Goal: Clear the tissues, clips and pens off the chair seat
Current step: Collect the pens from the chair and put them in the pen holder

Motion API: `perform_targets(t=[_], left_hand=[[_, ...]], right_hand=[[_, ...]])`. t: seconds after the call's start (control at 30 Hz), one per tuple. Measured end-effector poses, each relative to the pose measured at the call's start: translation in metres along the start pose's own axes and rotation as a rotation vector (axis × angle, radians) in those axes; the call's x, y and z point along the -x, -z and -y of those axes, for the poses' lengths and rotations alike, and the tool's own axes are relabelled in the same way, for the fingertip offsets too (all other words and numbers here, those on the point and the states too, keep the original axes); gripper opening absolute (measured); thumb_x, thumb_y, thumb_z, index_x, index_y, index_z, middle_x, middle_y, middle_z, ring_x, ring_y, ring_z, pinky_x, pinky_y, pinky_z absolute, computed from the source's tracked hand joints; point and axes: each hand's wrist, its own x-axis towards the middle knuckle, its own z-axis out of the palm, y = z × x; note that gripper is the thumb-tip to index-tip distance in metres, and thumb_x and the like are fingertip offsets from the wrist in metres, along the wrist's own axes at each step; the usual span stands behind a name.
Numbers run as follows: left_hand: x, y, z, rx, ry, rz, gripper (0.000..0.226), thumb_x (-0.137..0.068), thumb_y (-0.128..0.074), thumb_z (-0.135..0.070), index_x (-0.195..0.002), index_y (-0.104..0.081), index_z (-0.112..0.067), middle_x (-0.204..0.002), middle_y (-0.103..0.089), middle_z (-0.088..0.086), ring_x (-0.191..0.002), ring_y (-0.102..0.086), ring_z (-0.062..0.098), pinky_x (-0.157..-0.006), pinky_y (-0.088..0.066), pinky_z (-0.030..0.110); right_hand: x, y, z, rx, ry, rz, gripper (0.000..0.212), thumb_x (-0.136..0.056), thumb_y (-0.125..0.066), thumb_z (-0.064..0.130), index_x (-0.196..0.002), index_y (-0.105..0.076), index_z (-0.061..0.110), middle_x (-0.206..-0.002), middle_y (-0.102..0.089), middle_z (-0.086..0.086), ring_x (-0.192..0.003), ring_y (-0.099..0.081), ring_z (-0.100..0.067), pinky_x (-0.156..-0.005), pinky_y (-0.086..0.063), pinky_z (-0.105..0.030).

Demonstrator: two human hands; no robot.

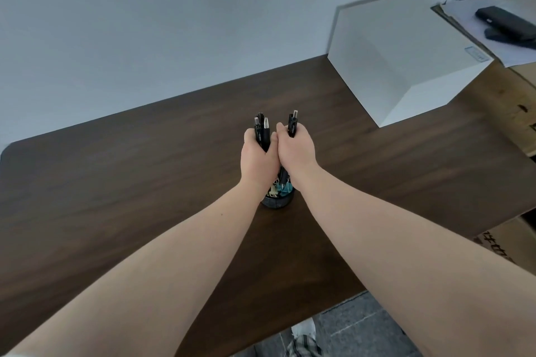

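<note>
Head view: our left hand (258, 155) is closed around a bundle of black plastic pens (262, 132), tips up. Our right hand (295, 151) is fisted on a single black pen (292, 124). Both hover just above a small dark round holder (277, 200) on the dark brown wooden table (116, 182); it holds what look like coloured binder clips (280, 187). A white box (406, 58) stands far right.
</note>
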Motion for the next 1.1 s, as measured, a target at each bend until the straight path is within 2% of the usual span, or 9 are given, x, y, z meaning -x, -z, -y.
perform_targets(t=[0.13, 0.33, 0.4, 0.47, 0.63, 0.7, 0.83, 0.93, 1.1], left_hand=[[-0.003, 0.003, 0.005, -0.049, 0.005, 0.034, 0.014, -0.090, -0.058, -0.025, -0.087, -0.044, -0.023, -0.076, -0.051, -0.009, -0.068, -0.051, 0.007, -0.062, -0.044, 0.025], [-0.001, 0.006, 0.008, -0.168, -0.048, 0.054, 0.016, -0.088, -0.055, -0.019, -0.085, -0.040, -0.024, -0.077, -0.055, -0.003, -0.074, -0.058, 0.022, -0.061, -0.045, 0.031], [0.001, 0.007, 0.006, -0.183, -0.066, 0.062, 0.017, -0.089, -0.056, -0.020, -0.097, -0.042, -0.020, -0.078, -0.053, -0.009, -0.074, -0.055, 0.016, -0.060, -0.044, 0.026], [0.004, 0.008, 0.003, -0.177, -0.073, 0.081, 0.028, -0.087, -0.061, -0.020, -0.109, -0.043, -0.016, -0.080, -0.052, -0.013, -0.073, -0.053, 0.009, -0.060, -0.041, 0.021], [0.010, 0.014, 0.003, -0.176, -0.073, 0.175, 0.061, -0.084, -0.065, -0.022, -0.137, -0.034, -0.019, -0.110, -0.061, -0.003, -0.102, -0.055, 0.010, -0.085, -0.042, 0.026], [0.011, 0.018, 0.003, -0.206, -0.072, 0.193, 0.064, -0.085, -0.065, -0.023, -0.140, -0.031, -0.020, -0.117, -0.061, -0.001, -0.111, -0.055, 0.012, -0.088, -0.041, 0.026], [0.017, 0.027, -0.001, -0.277, -0.117, 0.171, 0.064, -0.087, -0.065, -0.027, -0.141, -0.031, -0.020, -0.128, -0.055, 0.002, -0.122, -0.052, 0.017, -0.090, -0.039, 0.025], [0.026, 0.034, -0.005, -0.331, -0.193, 0.144, 0.065, -0.087, -0.065, -0.028, -0.142, -0.032, -0.020, -0.141, -0.047, 0.001, -0.132, -0.043, 0.016, -0.100, -0.035, 0.027], [0.052, 0.041, -0.015, -0.362, -0.276, 0.171, 0.067, -0.085, -0.065, -0.031, -0.143, -0.033, -0.022, -0.147, -0.041, -0.003, -0.136, -0.039, 0.015, -0.111, -0.034, 0.034]], right_hand=[[0.001, 0.000, -0.002, 0.147, 0.103, 0.048, 0.014, -0.091, -0.056, 0.026, -0.095, -0.055, 0.013, -0.084, -0.056, 0.004, -0.082, -0.055, -0.014, -0.077, -0.048, -0.032], [0.005, 0.005, -0.004, 0.272, 0.186, 0.003, 0.014, -0.089, -0.058, 0.018, -0.100, -0.057, 0.010, -0.077, -0.051, 0.010, -0.078, -0.052, -0.012, -0.062, -0.041, -0.021], [0.006, 0.007, -0.002, 0.303, 0.214, 0.013, 0.018, -0.090, -0.058, 0.017, -0.107, -0.056, 0.012, -0.083, -0.054, 0.007, -0.082, -0.054, -0.012, -0.070, -0.045, -0.023], [0.008, 0.010, 0.000, 0.312, 0.223, 0.031, 0.027, -0.090, -0.058, 0.017, -0.116, -0.054, 0.014, -0.093, -0.057, 0.003, -0.089, -0.056, -0.013, -0.081, -0.050, -0.028], [0.014, 0.022, 0.002, 0.336, 0.214, 0.043, 0.040, -0.091, -0.055, 0.021, -0.131, -0.048, 0.019, -0.128, -0.057, -0.001, -0.121, -0.053, -0.017, -0.100, -0.044, -0.034], [0.017, 0.028, 0.001, 0.364, 0.202, 0.047, 0.045, -0.093, -0.054, 0.025, -0.137, -0.044, 0.021, -0.138, -0.052, -0.001, -0.127, -0.049, -0.018, -0.102, -0.041, -0.033], [0.028, 0.041, 0.002, 0.387, 0.215, -0.004, 0.046, -0.095, -0.052, 0.029, -0.139, -0.042, 0.021, -0.143, -0.049, 0.000, -0.132, -0.045, -0.017, -0.105, -0.037, -0.033], [0.043, 0.054, 0.000, 0.404, 0.216, -0.033, 0.048, -0.095, -0.051, 0.031, -0.141, -0.041, 0.019, -0.145, -0.048, 0.000, -0.134, -0.043, -0.017, -0.108, -0.036, -0.034], [0.080, 0.087, -0.011, 0.422, 0.166, -0.097, 0.051, -0.095, -0.050, 0.035, -0.142, -0.039, 0.021, -0.144, -0.048, 0.001, -0.133, -0.044, -0.018, -0.106, -0.036, -0.034]])
